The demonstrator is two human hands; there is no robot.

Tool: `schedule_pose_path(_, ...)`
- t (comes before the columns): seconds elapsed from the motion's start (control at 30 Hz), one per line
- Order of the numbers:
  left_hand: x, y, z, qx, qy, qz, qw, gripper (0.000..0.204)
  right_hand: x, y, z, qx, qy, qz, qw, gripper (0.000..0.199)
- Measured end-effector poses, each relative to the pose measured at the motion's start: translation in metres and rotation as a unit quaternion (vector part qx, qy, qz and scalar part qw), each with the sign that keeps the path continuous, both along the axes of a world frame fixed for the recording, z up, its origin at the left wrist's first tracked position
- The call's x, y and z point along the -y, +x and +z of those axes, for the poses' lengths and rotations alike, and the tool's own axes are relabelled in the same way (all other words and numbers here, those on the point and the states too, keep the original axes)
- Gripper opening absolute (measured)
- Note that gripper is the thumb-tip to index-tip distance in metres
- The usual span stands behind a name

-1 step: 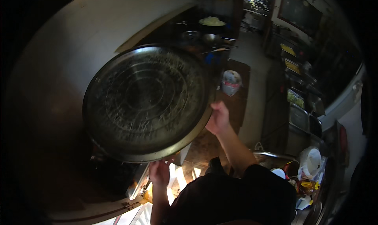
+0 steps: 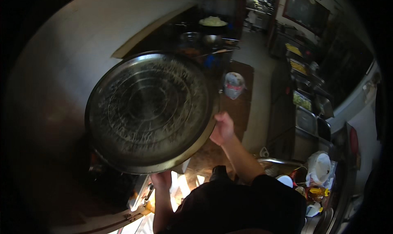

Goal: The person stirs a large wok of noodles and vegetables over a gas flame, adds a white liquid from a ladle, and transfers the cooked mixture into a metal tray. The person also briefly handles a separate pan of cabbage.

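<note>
A large round metal tray (image 2: 149, 111) with ringed grooves and a raised rim fills the middle of the view, tilted up toward me. My left hand (image 2: 161, 179) grips its lower rim from beneath. My right hand (image 2: 222, 127) grips the rim on the right side. Both forearms come up from the lower edge, over my dark clothing. The tray hides what lies directly under it.
A dark counter runs away at the top with a metal bowl (image 2: 211, 39), a pot holding pale food (image 2: 212, 22) and a white plastic bag (image 2: 234, 85). Shelving with containers lines the right. A white lidded tub (image 2: 320, 167) sits lower right. A pale wall curves on the left.
</note>
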State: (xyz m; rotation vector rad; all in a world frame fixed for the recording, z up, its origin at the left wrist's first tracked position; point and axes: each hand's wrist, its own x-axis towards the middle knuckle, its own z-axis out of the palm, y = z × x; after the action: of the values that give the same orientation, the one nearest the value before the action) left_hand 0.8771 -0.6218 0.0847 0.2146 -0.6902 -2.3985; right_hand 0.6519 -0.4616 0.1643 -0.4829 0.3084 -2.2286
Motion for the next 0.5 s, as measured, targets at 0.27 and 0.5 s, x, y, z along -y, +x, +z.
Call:
schedule_pose_path(0.27, -0.030, -0.214, -0.049, 0.171, 0.084, 0.066, 0.979, 0.035, -0.129, -0.104, -0.084, 0.079, 0.113, -0.102, 0.985, 0.058)
schedule_pose_path(0.5, -0.014, -0.303, -0.096, 0.247, 0.094, 0.093, 0.960, 0.033, -0.150, -0.216, -0.110, 0.098, 0.093, -0.111, 0.985, 0.069)
